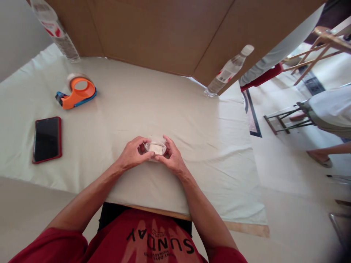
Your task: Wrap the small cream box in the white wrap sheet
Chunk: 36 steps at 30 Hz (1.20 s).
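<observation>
A small pale block sits inside a thin, whitish translucent wrapping near the front middle of the cloth-covered table. My left hand grips the wrapping from the left, its thumb along the near side. From the right, my right hand holds the same wrapping, thumb at the near edge and fingers around the far side. Both thumb tips nearly meet in front of the block. The undersides of the block and wrapping are hidden.
An orange and blue tape dispenser and a phone in a red case lie at left. Plastic bottles stand at back left and back right against a cardboard panel. A seated person is beyond the table's right side.
</observation>
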{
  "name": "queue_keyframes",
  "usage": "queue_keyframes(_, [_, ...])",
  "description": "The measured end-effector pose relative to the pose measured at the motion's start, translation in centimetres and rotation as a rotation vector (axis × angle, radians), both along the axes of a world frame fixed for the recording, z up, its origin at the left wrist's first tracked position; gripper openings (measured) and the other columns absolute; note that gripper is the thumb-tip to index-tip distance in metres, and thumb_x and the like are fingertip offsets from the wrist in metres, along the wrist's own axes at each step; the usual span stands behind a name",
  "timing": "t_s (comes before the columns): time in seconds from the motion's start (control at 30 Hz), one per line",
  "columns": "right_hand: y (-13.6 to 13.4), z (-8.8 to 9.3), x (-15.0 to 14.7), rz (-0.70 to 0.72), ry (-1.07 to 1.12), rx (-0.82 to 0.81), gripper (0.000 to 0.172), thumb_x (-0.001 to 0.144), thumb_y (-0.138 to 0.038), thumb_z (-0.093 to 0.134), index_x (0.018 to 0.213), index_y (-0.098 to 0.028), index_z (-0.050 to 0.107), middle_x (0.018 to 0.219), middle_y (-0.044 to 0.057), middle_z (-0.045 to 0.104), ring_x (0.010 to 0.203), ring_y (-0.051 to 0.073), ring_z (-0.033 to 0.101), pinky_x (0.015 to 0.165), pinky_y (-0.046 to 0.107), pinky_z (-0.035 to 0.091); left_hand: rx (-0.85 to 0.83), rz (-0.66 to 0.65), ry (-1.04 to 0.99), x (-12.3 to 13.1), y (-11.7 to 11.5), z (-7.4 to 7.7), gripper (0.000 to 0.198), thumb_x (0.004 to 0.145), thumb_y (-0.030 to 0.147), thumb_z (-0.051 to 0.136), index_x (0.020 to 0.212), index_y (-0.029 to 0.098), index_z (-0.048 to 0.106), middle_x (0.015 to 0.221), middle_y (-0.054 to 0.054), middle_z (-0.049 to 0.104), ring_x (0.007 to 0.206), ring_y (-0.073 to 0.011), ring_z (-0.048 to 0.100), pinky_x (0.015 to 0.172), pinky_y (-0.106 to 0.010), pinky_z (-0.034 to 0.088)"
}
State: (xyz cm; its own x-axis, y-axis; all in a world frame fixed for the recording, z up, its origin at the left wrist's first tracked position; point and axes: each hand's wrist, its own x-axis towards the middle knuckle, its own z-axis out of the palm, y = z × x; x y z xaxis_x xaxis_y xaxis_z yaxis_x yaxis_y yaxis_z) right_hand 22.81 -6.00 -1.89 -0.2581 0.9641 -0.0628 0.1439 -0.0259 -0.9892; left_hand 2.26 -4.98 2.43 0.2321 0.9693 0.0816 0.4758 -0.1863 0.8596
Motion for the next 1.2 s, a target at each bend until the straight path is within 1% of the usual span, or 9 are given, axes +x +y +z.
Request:
queue_keyframes(0.1, [-0.1, -0.4, -0.3, -0.074, 0.009, 0.017, 0.099, 0.07, -0.051, 0.08, 0.152, -0.024, 0.031, 0.138, 0.015, 0.054, 0.083, 0.016, 0.064, 0.073, 0.033, 0.056, 0.058, 0.013, 0.024, -0.1, 0.0, -0.1, 0.028, 0.075, 0.033, 0.069, 0.098, 0.018, 0.067, 0.089, -0.003, 0.067, 0.068, -0.0128, 0.058, 0.069, -0.028, 0.051])
queue_keyframes(0.17, [-0.2, -0.3, -0.4, -0.129, -0.03, 0.073, 0.093, 0.071, -0.051, 0.079, 0.148, -0.025, 0.035, 0.141, 0.016, 0.052, 0.086, 0.017, 0.064, 0.071, 0.033, 0.056, 0.05, 0.002, 0.027, -0.2, 0.1, -0.3, 0.027, 0.075, 0.033, 0.07, 0.099, 0.019, 0.067, 0.086, -0.002, 0.067, 0.067, -0.0125, 0.058, 0.068, -0.027, 0.051])
queue_keyframes(0.3, [-0.9, 0.5, -0.2, -0.242, -0.26, 0.317, 0.074, 0.075, -0.049, 0.078, 0.137, -0.024, 0.047, 0.137, 0.015, 0.054, 0.113, 0.027, 0.06, 0.086, 0.042, 0.056, 0.019, -0.016, 0.001, -0.2, 0.1, -0.4, 0.028, 0.074, 0.033, 0.071, 0.098, 0.019, 0.067, 0.085, -0.002, 0.066, 0.066, -0.0122, 0.057, 0.063, -0.025, 0.049])
queue_keyframes(0.47, [-1.3, 1.2, 0.1, -0.255, -0.434, 0.519, 0.055, 0.081, -0.049, 0.074, 0.126, -0.023, 0.056, 0.118, 0.014, 0.066, 0.106, 0.029, 0.063, 0.094, 0.049, 0.052, -0.113, -0.022, -0.08, 0.2, 0.0, -0.2, 0.03, 0.072, 0.031, 0.07, 0.098, 0.017, 0.066, 0.078, -0.001, 0.065, 0.062, -0.0112, 0.055, 0.057, -0.023, 0.045])
queue_keyframes(0.67, [-1.2, 1.0, 0.1, -0.158, -0.406, 0.467, 0.051, 0.085, -0.051, 0.069, 0.127, -0.023, 0.06, 0.116, 0.013, 0.069, 0.103, 0.028, 0.065, 0.092, 0.046, 0.054, -0.301, -0.051, -0.171, 0.2, 0.0, 0.0, 0.037, 0.071, 0.034, 0.073, 0.103, 0.017, 0.065, 0.067, 0.003, 0.06, 0.056, -0.01, 0.051, 0.053, -0.022, 0.042])
queue_keyframes(0.83, [-1.2, 1.4, 0.1, -0.082, -0.38, 0.436, 0.048, 0.086, -0.046, 0.069, 0.129, -0.025, 0.062, 0.121, 0.012, 0.07, 0.108, 0.028, 0.065, 0.093, 0.045, 0.054, -0.323, -0.129, -0.239, -0.2, 0.2, -0.1, 0.046, 0.07, 0.034, 0.075, 0.111, 0.018, 0.062, 0.087, -0.002, 0.066, 0.066, -0.0116, 0.056, 0.059, -0.024, 0.047])
queue_keyframes(0.97, [-1.1, 1.7, 0.4, -0.006, -0.324, 0.42, 0.046, 0.086, -0.045, 0.069, 0.128, -0.025, 0.064, 0.118, 0.011, 0.071, 0.106, 0.027, 0.065, 0.093, 0.044, 0.054, -0.339, -0.18, -0.22, -0.3, 0.3, -0.3, 0.047, 0.072, 0.036, 0.074, 0.113, 0.018, 0.063, 0.093, -0.005, 0.067, 0.07, -0.0133, 0.058, 0.064, -0.027, 0.05])
queue_keyframes(1.1, [-0.7, 1.9, 1.0, 0.029, -0.315, 0.348, 0.052, 0.084, -0.047, 0.071, 0.13, -0.024, 0.063, 0.116, 0.011, 0.071, 0.105, 0.027, 0.067, 0.093, 0.042, 0.053, -0.323, -0.194, -0.271, -0.1, 0.1, -0.5, 0.053, 0.072, 0.035, 0.073, 0.121, 0.017, 0.061, 0.113, -0.011, 0.066, 0.078, -0.0159, 0.063, 0.067, -0.029, 0.053])
queue_keyframes(1.2, [-0.6, 2.0, 1.0, 0.028, -0.343, 0.302, 0.058, 0.083, -0.051, 0.071, 0.133, -0.025, 0.06, 0.119, 0.011, 0.07, 0.109, 0.028, 0.066, 0.096, 0.043, 0.052, -0.351, -0.216, -0.245, -0.1, 0.1, -0.4, 0.054, 0.074, 0.033, 0.071, 0.125, 0.017, 0.062, 0.108, -0.01, 0.07, 0.083, -0.0185, 0.066, 0.072, -0.031, 0.054])
